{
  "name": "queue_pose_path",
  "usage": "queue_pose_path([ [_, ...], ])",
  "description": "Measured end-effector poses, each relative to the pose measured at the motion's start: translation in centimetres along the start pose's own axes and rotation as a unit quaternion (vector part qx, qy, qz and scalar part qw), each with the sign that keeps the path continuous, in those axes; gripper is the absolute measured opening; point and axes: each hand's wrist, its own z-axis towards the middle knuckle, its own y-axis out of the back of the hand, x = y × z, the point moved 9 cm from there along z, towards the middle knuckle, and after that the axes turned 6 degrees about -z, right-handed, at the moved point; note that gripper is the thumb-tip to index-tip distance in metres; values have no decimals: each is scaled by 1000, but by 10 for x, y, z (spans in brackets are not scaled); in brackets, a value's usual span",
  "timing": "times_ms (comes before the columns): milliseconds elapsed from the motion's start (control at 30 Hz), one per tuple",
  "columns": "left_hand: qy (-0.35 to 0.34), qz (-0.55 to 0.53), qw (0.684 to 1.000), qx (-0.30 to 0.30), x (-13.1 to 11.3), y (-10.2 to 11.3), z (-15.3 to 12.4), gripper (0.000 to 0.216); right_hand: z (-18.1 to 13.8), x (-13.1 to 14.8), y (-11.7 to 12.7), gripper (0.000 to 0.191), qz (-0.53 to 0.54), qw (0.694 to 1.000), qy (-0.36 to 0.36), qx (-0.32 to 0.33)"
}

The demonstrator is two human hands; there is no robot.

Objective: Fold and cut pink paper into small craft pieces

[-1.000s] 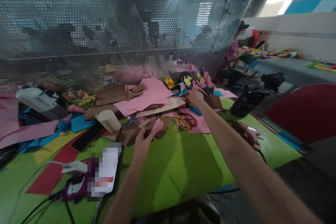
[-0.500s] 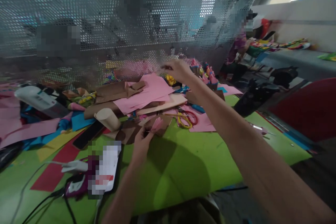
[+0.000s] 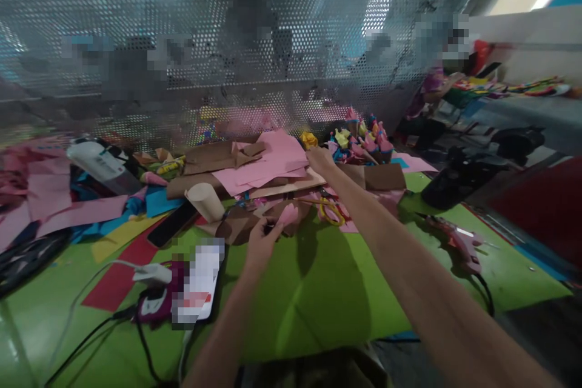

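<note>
My left hand (image 3: 262, 241) is closed on a small folded piece of pink paper (image 3: 289, 214), held just above the green table. Farther forward, my right hand (image 3: 321, 161) reaches down at the right edge of the stacked pink paper sheets (image 3: 277, 160). A crumpled yellow paper piece (image 3: 308, 140) lies just beyond it. The right fingertips are hidden, so whether they hold anything does not show. Beneath my right forearm lie yellow-handled scissors (image 3: 333, 213), partly covered. Brown paper scraps (image 3: 240, 225) lie close to my left hand.
A pink glue gun (image 3: 464, 244) rests on the right side of the green table (image 3: 318, 309). On the left are a cardboard roll (image 3: 204, 202), a phone (image 3: 200, 279) and cables. Small paper figures (image 3: 364, 142) stand at the back by a perforated metal screen (image 3: 282, 73).
My right hand has come down and back from above the pile to the edge of the pink sheets. My left hand still holds the pink piece. The whole view has shifted, showing more glue gun.
</note>
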Motion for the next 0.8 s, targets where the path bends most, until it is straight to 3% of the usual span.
queue_pose_path([
  [100, 1, 0, 1000, 3, 0, -1, -1, 35, -3, -14, 37, 29, 7, 998, -18, -61],
  [233, -7, 5, 1000, 13, -4, -4, -3, 33, -11, -42, 107, 34, 19, 978, -58, -200],
  [300, -13, 0, 1000, 16, -6, -6, -3, 34, -13, -45, 121, 32, 24, 976, -41, -211],
  [367, -15, -4, 1000, 18, -7, -7, -2, 36, -14, -40, 117, 31, 21, 982, -18, -189],
  [533, -4, 6, 1000, 22, -3, -6, 0, 39, -30, -26, 63, 29, 14, 998, -32, -60],
  [600, -4, 13, 1000, 25, -1, -5, 0, 40, -45, -23, 52, 31, 23, 998, -35, -40],
  [700, -5, 17, 999, 27, -2, -5, 0, 39, -83, -27, 57, 35, 50, 997, -19, -49],
  [800, -7, 4, 999, 34, -3, -8, 0, 36, -151, -48, 82, 31, 162, 979, 28, -125],
])
